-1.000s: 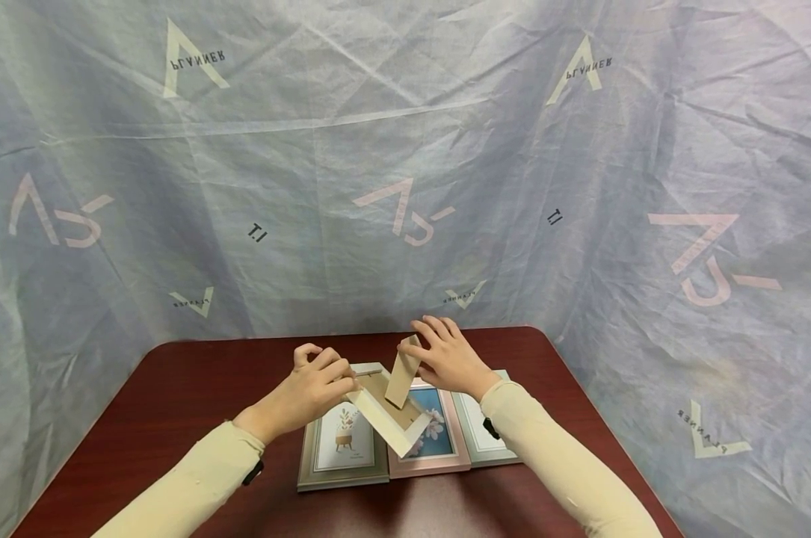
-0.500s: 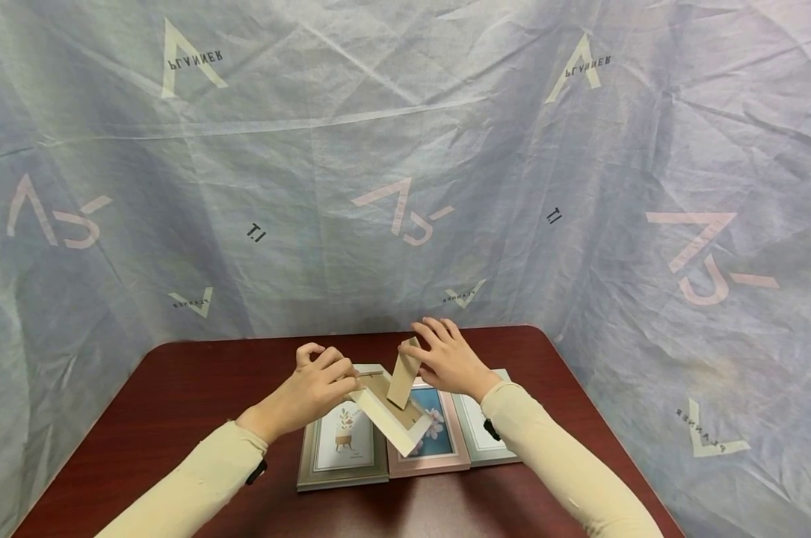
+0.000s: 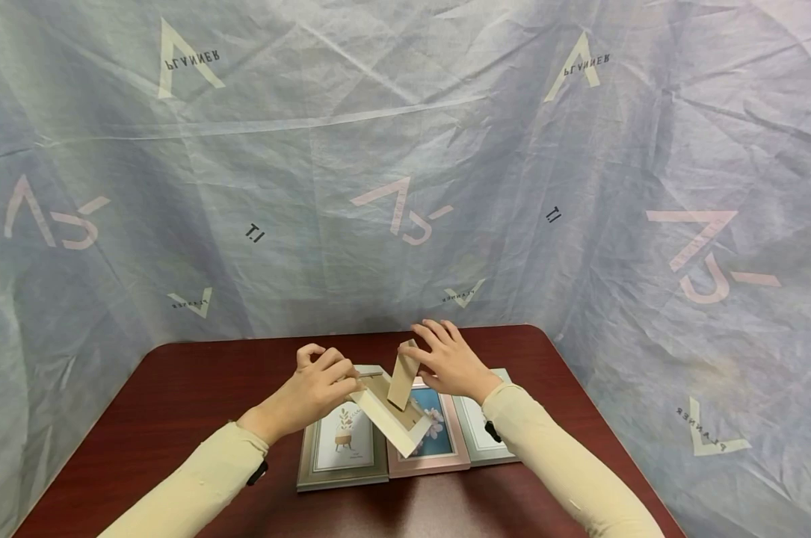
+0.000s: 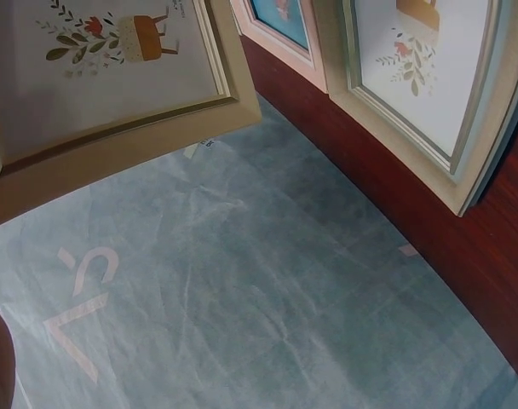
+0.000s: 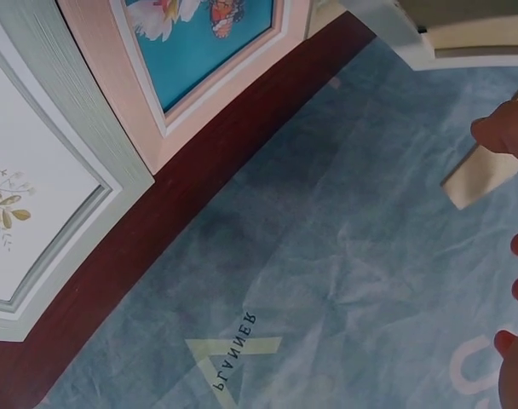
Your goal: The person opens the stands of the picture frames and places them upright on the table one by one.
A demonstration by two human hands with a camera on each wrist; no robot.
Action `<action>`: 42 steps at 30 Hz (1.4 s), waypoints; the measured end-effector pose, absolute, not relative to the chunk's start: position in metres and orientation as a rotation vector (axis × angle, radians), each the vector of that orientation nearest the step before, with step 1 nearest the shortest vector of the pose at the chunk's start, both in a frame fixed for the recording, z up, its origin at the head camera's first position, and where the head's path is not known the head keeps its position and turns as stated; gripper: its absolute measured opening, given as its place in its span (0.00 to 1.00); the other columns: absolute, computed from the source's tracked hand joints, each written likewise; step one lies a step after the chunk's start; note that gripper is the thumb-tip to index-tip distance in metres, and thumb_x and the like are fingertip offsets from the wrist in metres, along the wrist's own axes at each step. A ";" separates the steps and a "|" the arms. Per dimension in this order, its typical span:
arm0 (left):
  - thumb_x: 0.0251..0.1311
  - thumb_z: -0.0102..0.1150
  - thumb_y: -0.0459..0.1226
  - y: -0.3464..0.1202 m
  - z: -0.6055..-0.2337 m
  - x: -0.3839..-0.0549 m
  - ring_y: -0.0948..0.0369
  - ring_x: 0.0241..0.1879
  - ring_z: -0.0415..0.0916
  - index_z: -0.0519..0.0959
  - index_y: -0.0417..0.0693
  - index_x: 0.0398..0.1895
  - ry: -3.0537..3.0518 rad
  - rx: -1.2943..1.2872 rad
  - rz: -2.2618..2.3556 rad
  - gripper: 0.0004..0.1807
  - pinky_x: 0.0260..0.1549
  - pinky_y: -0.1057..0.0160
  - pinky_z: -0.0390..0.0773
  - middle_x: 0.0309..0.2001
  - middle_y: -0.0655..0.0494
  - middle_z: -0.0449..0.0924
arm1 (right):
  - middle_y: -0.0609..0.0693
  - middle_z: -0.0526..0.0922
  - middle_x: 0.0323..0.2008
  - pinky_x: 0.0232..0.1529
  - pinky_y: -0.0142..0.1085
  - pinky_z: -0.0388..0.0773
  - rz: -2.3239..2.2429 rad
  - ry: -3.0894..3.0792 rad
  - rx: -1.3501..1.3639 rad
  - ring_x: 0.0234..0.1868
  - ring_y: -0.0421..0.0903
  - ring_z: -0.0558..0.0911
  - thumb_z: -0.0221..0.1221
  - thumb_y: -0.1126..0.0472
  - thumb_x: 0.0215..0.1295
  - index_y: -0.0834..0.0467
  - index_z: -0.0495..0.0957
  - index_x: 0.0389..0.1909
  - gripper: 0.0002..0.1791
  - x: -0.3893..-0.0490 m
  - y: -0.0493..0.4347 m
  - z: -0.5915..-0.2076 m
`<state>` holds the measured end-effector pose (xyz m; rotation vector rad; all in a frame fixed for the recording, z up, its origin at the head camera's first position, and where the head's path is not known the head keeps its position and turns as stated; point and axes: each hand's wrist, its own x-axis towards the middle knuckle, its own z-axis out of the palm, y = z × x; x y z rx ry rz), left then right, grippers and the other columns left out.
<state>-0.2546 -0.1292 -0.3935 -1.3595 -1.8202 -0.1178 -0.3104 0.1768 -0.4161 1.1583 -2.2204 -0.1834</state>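
Observation:
My left hand (image 3: 314, 390) grips one corner of a picture frame (image 3: 390, 424), which it holds tilted above the table with its brown back towards me. From that back stands a flat easel leg (image 3: 402, 382), swung outward. My right hand (image 3: 448, 360) pinches the leg's free end between thumb and finger, other fingers spread. The left wrist view shows the front of the held frame (image 4: 127, 145), with a potted plant print. In the right wrist view the thumb lies on the leg (image 5: 480, 181).
Under the held frame, three picture frames lie in a row: a beige one (image 3: 311, 465) with a plant print, a pink one (image 3: 432, 468) with blossoms on blue, and a pale green one (image 3: 463, 426). The dark red table (image 3: 210, 403) ends at a grey-blue cloth backdrop (image 3: 311, 187).

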 end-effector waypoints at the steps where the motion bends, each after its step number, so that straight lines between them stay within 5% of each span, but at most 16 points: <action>1: 0.48 0.74 0.37 -0.129 -0.393 -0.255 0.59 0.40 0.70 0.81 0.53 0.37 -1.820 -1.359 -0.121 0.13 0.48 0.45 0.58 0.37 0.61 0.76 | 0.59 0.70 0.64 0.62 0.56 0.62 -0.173 -2.229 1.151 0.66 0.59 0.66 0.70 0.52 0.57 0.45 0.75 0.62 0.30 -0.310 0.177 -0.416; 22: 0.43 0.78 0.33 -0.130 -0.393 -0.257 0.58 0.40 0.70 0.81 0.52 0.40 -1.847 -1.307 -0.176 0.19 0.46 0.43 0.57 0.37 0.60 0.75 | 0.61 0.70 0.64 0.62 0.58 0.60 -0.063 -2.336 0.968 0.65 0.60 0.66 0.64 0.52 0.63 0.49 0.75 0.63 0.27 -0.300 0.212 -0.418; 42: 0.48 0.73 0.33 -0.143 -0.395 -0.260 0.56 0.40 0.71 0.82 0.50 0.41 -1.872 -1.236 -0.203 0.16 0.45 0.41 0.58 0.39 0.58 0.77 | 0.63 0.71 0.62 0.60 0.61 0.60 -0.011 -2.342 0.845 0.64 0.64 0.66 0.68 0.54 0.57 0.52 0.74 0.63 0.31 -0.289 0.247 -0.435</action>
